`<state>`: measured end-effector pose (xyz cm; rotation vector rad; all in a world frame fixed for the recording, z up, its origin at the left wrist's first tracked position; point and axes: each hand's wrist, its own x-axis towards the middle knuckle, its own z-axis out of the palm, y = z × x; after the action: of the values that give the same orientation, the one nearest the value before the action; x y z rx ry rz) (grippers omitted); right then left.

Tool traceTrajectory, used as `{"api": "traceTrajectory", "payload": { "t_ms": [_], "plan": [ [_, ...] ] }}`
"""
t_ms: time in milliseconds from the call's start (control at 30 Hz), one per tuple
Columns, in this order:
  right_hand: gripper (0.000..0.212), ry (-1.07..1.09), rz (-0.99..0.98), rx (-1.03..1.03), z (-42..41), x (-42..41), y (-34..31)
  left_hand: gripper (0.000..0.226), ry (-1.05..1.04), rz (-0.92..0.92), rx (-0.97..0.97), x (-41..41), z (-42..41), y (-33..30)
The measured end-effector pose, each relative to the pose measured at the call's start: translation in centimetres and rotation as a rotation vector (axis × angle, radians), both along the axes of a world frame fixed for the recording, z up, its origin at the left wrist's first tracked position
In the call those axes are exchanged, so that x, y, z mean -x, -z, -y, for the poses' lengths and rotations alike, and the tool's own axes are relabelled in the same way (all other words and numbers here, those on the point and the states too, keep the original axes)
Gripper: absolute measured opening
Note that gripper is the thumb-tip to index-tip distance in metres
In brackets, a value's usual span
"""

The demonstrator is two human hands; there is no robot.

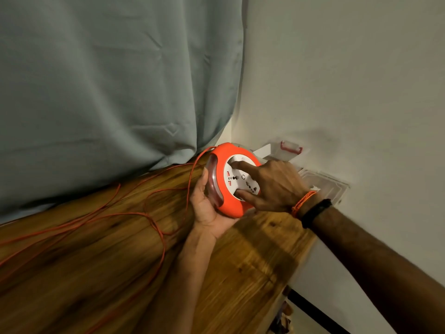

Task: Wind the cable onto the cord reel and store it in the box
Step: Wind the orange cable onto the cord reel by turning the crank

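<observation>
While cable [154, 220] lies loose across bench [252, 256]: cord reel [231, 179] cradled in left hand [207, 208], right hand [272, 186] fingers [243, 165] spread on hub, for winding.

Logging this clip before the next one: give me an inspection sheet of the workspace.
Surface: wooden table, bare at the near right.
Job's things: orange cord reel held up; clear box against the wall.
Clutter: nothing seen.
Hands: left hand cradles the reel; right hand has fingers on its white socket face.
Cables: orange cable loose in loops across the table.
Surroundings: grey curtain, white wall.
</observation>
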<state>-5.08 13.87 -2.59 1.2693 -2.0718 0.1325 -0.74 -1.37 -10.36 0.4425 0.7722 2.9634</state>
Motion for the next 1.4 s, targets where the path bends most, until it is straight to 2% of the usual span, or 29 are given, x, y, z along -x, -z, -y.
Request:
{"api": "traceTrajectory", "payload": {
  "t_ms": [133, 233, 300, 367, 433, 500, 567, 633, 700, 767, 867, 1067, 1167, 1233, 1267, 1333, 1400],
  "plan": [
    [0.064, 0.011, -0.002, -0.018, 0.3, 0.0, -0.2, 0.068, -0.031, -0.007, -0.012, -0.2, -0.2, -0.1],
    [0.066, 0.075, 0.096, -0.004, 0.4, -0.2, -0.5, 0.071, -0.078, -0.015, 0.003, -0.4, -0.3, -0.3],
    [0.062, 0.169, 0.298, 0.212, 1.0, -0.8, -0.1, 0.073, -0.108, -0.024, 0.028, -0.5, -0.5, -0.6],
    [0.054, 0.303, 0.657, 0.451, 1.7, -1.0, 0.5, 0.078, -0.147, -0.018, 0.073, -0.6, -0.9, -1.0],
    [0.045, 0.401, 0.997, 0.425, 2.4, -1.2, 0.8, 0.089, -0.197, 0.007, 0.111, -0.8, -1.2, -1.3],
    [0.048, 0.357, 1.120, 0.569, 2.4, -1.4, 0.1, 0.093, -0.195, 0.004, 0.105, -1.0, -1.3, -1.3],
    [0.053, 0.306, 1.033, 0.594, 2.1, -1.8, -0.7, 0.086, -0.174, 0.000, 0.098, -1.1, -1.1, -1.3],
    [0.054, 0.285, 0.681, 0.445, 1.1, -1.9, -0.7, 0.078, -0.153, 0.006, 0.071, -0.9, -1.0, -1.1],
    [0.051, 0.176, 0.284, 0.283, -0.3, -1.8, -0.5, 0.075, -0.137, 0.005, 0.045, -0.8, -1.0, -1.0],
    [0.053, 0.062, 0.106, 0.154, -1.4, -1.5, -0.6, 0.080, -0.121, 0.002, 0.043, -0.7, -1.0, -0.9],
    [0.059, -0.027, -0.015, -0.001, -2.0, -0.9, -0.9, 0.086, -0.088, 0.005, 0.042, -0.6, -0.7, -0.6],
    [0.064, -0.059, -0.037, -0.281, -1.5, 0.6, -1.8, 0.089, -0.077, 0.019, 0.069, -0.6, -0.4, -0.6],
    [0.064, -0.026, -0.073, -0.334, -1.0, 1.0, -2.3, 0.083, -0.069, 0.003, 0.048, -0.6, -0.7, -0.7],
    [0.064, -0.021, -0.017, -0.229, -1.0, 0.6, -2.2, 0.080, -0.053, -0.038, 0.042, -0.5, -0.9, -0.7],
    [0.063, -0.001, 0.069, -0.106, -0.8, 0.1, -1.9, 0.080, -0.051, -0.056, 0.039, -0.5, -1.0, -0.7],
    [0.057, 0.117, 0.403, 0.302, 0.4, -1.3, -0.9, 0.080, -0.075, -0.066, 0.037, -0.4, -1.2, -1.0],
    [0.051, 0.281, 0.878, 0.675, 1.9, -2.1, -0.5, 0.067, -0.132, -0.094, 0.060, -0.4, -1.3, -1.1]
  ]
}}
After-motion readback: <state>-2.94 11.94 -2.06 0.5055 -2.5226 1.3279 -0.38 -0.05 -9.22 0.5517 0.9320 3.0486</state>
